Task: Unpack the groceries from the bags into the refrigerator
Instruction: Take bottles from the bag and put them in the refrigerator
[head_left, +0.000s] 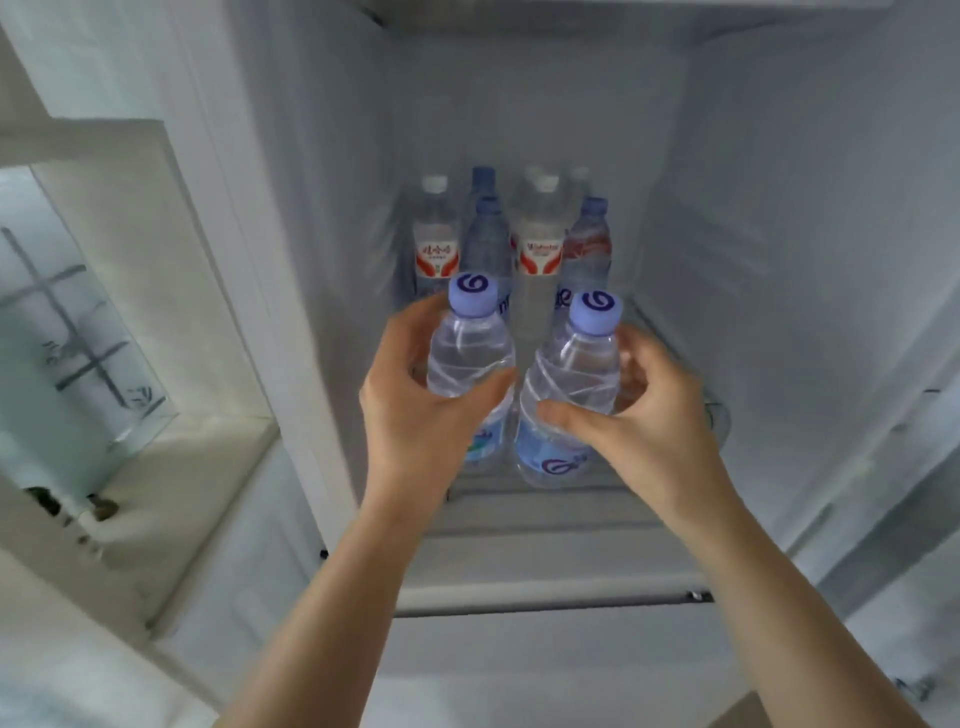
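Inside the open refrigerator, my left hand (415, 410) grips a clear water bottle with a pale blue cap (470, 348) around its upper body. My right hand (649, 415) grips a second, matching water bottle (574, 369) right beside the first. Both bottles stand upright at the front of the glass shelf (545, 519), nearly touching each other. Behind them stand several more water bottles (535, 249), some with red and white labels and white caps, others with blue caps.
White fridge walls (779, 260) close in the shelf on both sides, with open room to the right of the bottles. A white niche at the left holds a glass panel (78, 353). The shelf's front rail (550, 597) crosses below my wrists.
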